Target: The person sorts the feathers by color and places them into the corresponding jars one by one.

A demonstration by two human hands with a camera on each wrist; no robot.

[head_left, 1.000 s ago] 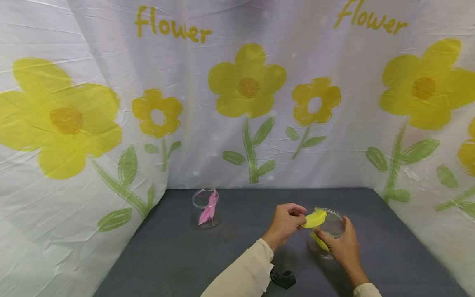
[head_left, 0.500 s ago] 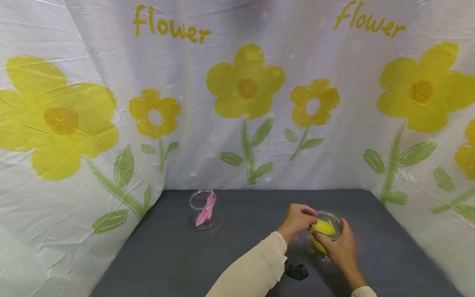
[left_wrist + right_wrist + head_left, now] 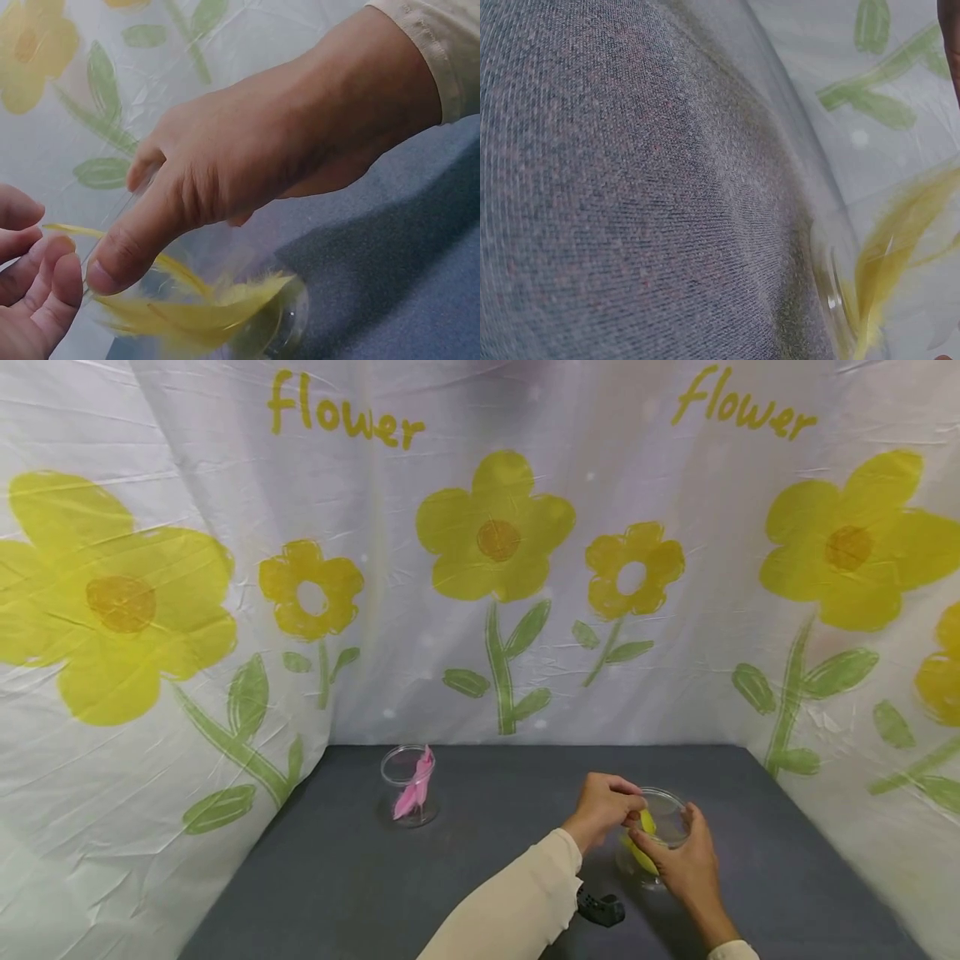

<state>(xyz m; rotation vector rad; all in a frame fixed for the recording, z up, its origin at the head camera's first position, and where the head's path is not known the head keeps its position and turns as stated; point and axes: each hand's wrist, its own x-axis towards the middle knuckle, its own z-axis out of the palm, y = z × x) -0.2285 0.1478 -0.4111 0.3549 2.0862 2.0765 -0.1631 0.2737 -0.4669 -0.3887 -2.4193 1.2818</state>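
My right hand [image 3: 682, 852] grips a clear jar [image 3: 667, 810] near its rim, with the thumb on the near side and fingers on the far side. Yellow feathers [image 3: 195, 322] lean inside that jar. At the jar's left rim, my left hand [image 3: 603, 810] pinches the quill end of a yellow feather [image 3: 647, 822], whose vane hangs down into the jar. In the left wrist view that quill [image 3: 67, 229] meets the left fingertips [image 3: 34, 236], while the right thumb partly hides it. The right wrist view shows yellow feather [image 3: 892, 255] through the jar wall, with most of the hand out of frame.
A second clear jar [image 3: 401, 768], holding pink feathers [image 3: 415, 789], stands at the back left of the dark grey table [image 3: 495, 835]. A dark perforated piece [image 3: 600, 908] hangs under my left wrist. White curtain with yellow flowers [image 3: 495, 527] encloses the table's back and sides.
My left hand has moved right to the jar's rim with the yellow feather. The feather has gone from lying above the rim to pointing down inside. The right hand keeps its grip.
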